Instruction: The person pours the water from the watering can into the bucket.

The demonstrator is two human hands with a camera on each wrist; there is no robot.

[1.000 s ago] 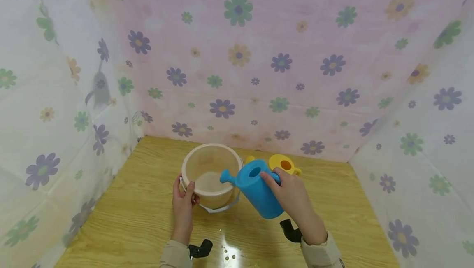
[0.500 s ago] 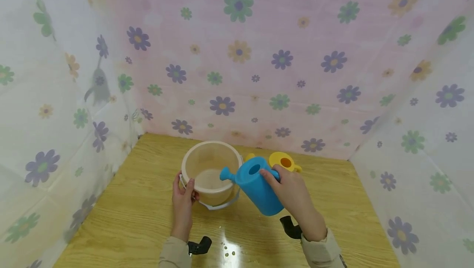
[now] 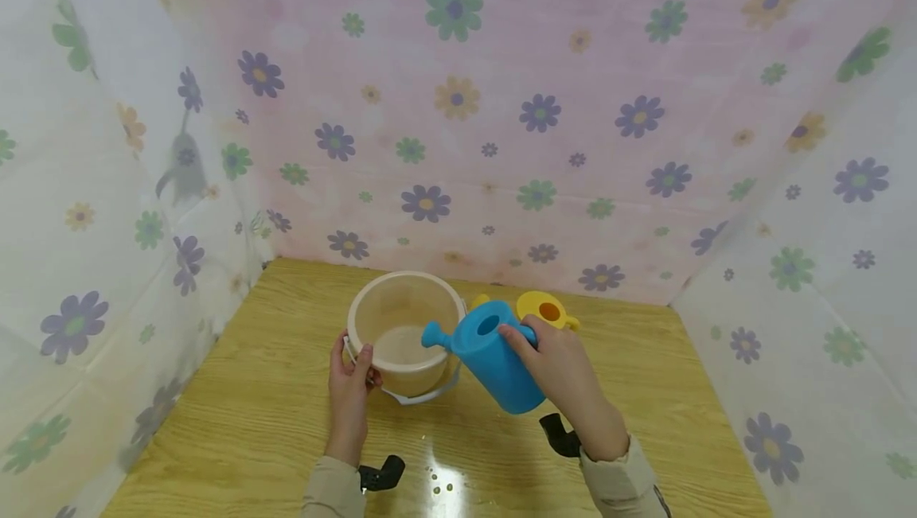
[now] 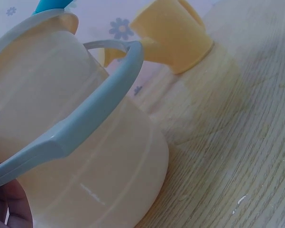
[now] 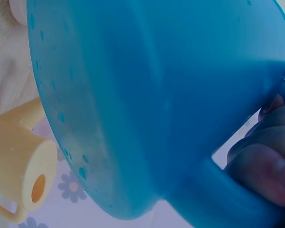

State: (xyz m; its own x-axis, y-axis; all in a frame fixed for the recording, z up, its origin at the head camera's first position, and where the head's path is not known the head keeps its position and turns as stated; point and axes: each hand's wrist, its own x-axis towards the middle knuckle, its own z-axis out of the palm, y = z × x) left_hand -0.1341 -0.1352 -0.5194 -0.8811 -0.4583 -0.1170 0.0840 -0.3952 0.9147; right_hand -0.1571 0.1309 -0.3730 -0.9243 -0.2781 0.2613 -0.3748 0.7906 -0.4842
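A beige bucket [image 3: 407, 375] stands on the wooden table in the head view, its pale handle [image 4: 80, 121] hanging down over the near side. My left hand [image 3: 350, 395] grips the bucket's left side, thumb at the rim and fingers by the handle. With my right hand [image 3: 569, 371] I hold a blue watering can [image 3: 501, 367] by its handle, the can tilted leftward. Its spout [image 3: 434, 335] reaches over the bucket's right rim. In the right wrist view, curled fingers [image 5: 263, 171] wrap the can's handle, and droplets show on the blue wall. No stream from the spout is visible.
Behind the blue can, a yellow watering can [image 3: 539, 307] stands near the back wall, partly hidden. Small drops [image 3: 436, 489] dot the tabletop [image 3: 265, 422] at the front. Black wrist mounts [image 3: 383, 473] hang beside both forearms. Flowered cloth [image 3: 458, 144] encloses the back and sides.
The whole scene shifts slightly within the head view. Both hands, the bucket and the tilted blue watering can keep the same positions relative to each other.
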